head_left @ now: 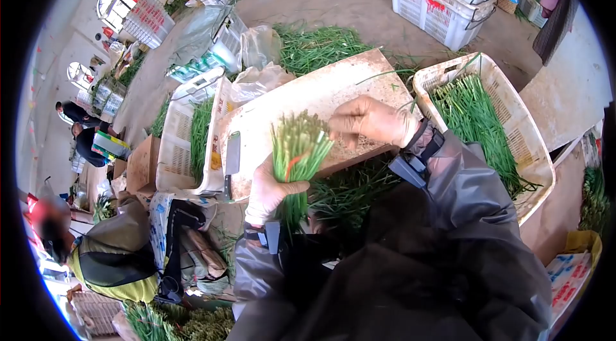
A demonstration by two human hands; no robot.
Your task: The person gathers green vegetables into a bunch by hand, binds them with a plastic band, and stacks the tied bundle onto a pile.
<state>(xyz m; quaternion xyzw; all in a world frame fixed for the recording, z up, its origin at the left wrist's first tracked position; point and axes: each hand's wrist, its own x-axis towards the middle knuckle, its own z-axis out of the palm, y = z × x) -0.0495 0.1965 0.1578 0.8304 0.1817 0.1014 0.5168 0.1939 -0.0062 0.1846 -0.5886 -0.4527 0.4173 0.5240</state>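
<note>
A bundle of green stalks with an orange band round it stands upright in my left hand, whose gloved fingers wrap its lower part. Just right of the bundle's pale tops is my right hand, also gloved. Its fingers are bent and smeared by motion, so I cannot tell whether they hold anything. Both hands are at the near side of a dirty white board. On the board's left end lies a cleaver with a black handle.
Crates of green stalks stand right and left of the board. Loose greens lie behind it. Stacked white crates are at the back right. A seated person is at the left; two people are farther off.
</note>
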